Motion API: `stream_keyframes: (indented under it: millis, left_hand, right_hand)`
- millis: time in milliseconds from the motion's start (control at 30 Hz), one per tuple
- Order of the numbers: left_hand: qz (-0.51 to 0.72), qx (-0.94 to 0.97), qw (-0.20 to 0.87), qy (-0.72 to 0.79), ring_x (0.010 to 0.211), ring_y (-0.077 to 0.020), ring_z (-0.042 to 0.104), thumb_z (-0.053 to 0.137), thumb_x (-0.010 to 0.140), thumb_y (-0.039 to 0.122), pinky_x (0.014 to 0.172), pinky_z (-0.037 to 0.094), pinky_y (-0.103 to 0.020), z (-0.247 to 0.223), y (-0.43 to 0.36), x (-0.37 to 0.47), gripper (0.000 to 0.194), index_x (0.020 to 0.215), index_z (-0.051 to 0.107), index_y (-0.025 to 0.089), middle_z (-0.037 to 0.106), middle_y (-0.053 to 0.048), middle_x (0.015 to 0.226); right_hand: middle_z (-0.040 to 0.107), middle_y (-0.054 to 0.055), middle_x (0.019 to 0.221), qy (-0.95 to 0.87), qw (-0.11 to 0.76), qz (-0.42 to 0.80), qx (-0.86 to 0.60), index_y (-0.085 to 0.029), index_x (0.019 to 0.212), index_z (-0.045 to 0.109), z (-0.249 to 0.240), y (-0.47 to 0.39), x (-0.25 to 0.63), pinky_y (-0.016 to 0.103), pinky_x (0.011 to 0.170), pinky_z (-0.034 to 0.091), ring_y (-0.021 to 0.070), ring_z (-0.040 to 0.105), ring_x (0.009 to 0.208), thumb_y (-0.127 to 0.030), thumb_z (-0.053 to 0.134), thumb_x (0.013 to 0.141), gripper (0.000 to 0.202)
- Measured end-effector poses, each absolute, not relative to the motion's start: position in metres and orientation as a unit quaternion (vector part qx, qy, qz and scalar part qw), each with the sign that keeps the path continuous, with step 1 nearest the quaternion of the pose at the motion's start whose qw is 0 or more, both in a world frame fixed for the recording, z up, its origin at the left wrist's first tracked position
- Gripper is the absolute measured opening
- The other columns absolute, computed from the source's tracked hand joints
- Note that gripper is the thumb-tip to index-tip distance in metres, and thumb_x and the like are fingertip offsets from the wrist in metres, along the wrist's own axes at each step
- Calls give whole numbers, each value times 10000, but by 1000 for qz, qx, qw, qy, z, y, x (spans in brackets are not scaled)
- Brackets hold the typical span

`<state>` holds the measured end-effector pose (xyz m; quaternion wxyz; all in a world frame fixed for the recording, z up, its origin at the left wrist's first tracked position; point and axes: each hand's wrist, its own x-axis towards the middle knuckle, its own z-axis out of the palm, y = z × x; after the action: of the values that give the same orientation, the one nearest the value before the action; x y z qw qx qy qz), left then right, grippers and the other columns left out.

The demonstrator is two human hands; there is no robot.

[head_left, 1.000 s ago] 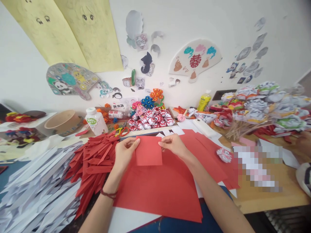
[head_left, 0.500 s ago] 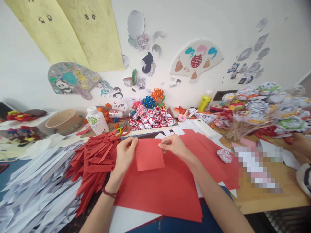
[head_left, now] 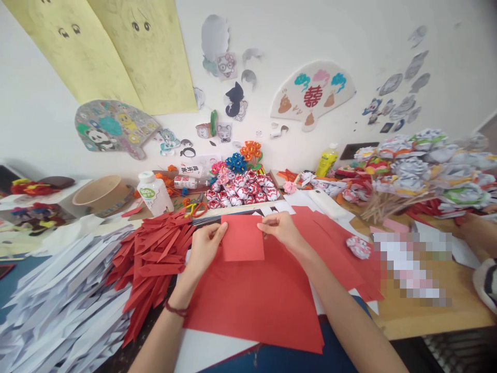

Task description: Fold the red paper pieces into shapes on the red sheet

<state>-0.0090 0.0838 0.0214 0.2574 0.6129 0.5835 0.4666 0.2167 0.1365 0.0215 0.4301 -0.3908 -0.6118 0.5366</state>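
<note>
Between my two hands a small red paper square (head_left: 243, 239) is held up, its face toward me. My left hand (head_left: 206, 244) pinches its left edge with thumb and fingers. On the opposite side my right hand (head_left: 280, 229) grips the upper right edge. Below the square lie large red paper sheets (head_left: 252, 305), with a white sheet (head_left: 212, 352) showing under their front edge. A pile of folded red paper strips (head_left: 155, 254) is left of my left hand. More red sheets (head_left: 330, 248) spread out to the right of my right arm.
Folded white paper strips (head_left: 66, 295) heap at left. Behind stand a white bottle (head_left: 155, 194), scissors (head_left: 196, 208), red-and-white paper balls (head_left: 244, 189) and a yellow bottle (head_left: 326, 160). Paper flowers (head_left: 419, 171) fill the back right. Another person's hand (head_left: 479, 228) shows at the right edge.
The red square has risen slightly and moved a little right, and it now looks straighter and shorter. Both hands have shifted with it, still holding its edges.
</note>
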Motion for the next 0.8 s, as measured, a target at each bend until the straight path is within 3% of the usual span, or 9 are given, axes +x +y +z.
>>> stream_keyframes:
  millis: [200, 433, 667, 800]
  left_hand:
    - [474, 591, 265, 596, 503, -105, 360, 627, 735, 553, 483, 246, -228, 16, 86, -10, 454, 496, 530, 179, 385, 39, 466]
    - [474, 587, 302, 583, 540, -133, 487, 666, 712, 544, 497, 322, -223, 11, 87, -10, 408, 562, 628, 167, 538, 17, 512]
    - [437, 604, 347, 569, 497, -161, 588, 635, 760, 550, 495, 376, -230, 12, 85, -8, 418, 595, 633, 166, 608, -4, 492]
    - [450, 590, 338, 579, 485, -173, 612, 618, 782, 550, 501, 413, -243, 10, 86, -9, 404, 708, 692, 160, 650, -24, 521]
  right_hand:
    - [636, 29, 557, -598, 454, 530, -393, -159, 586, 674, 22, 137, 216, 293, 530, 511, 175, 611, 531, -455, 794, 604, 320]
    - [689, 53, 635, -562, 480, 544, -397, -156, 639, 698, 21, 138, 218, 293, 555, 525, 179, 632, 563, -461, 798, 604, 322]
    - [712, 66, 686, -531, 509, 543, -406, -145, 675, 712, 21, 137, 219, 306, 591, 535, 188, 652, 601, -434, 809, 607, 313]
    - [717, 66, 684, -517, 517, 553, -400, -145, 682, 721, 21, 138, 220, 308, 590, 536, 189, 656, 595, -428, 822, 590, 314]
